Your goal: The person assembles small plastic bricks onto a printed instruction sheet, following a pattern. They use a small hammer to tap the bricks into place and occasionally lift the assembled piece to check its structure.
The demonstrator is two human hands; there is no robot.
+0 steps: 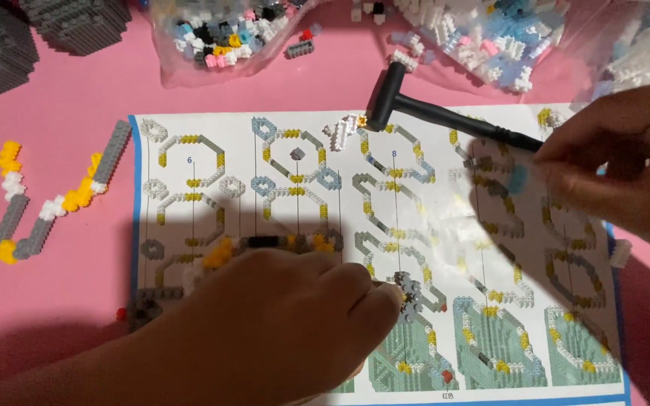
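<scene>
left hand point(280, 316) lower centre, palm down, fingers curled pressing a small grey block piece point(409, 289) onto the instruction sheet point(189, 135), right hand point(626, 169) upper right, fingertips pinching a tiny blue brick point(518, 179), black hammer point(445, 113) lying just beside it

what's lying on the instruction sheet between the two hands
In the head view, between the left hand and the right hand lies only the printed instruction sheet. The black hammer sits further up.

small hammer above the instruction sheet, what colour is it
Black all over, head and handle; the hammer shows in the head view.
</scene>
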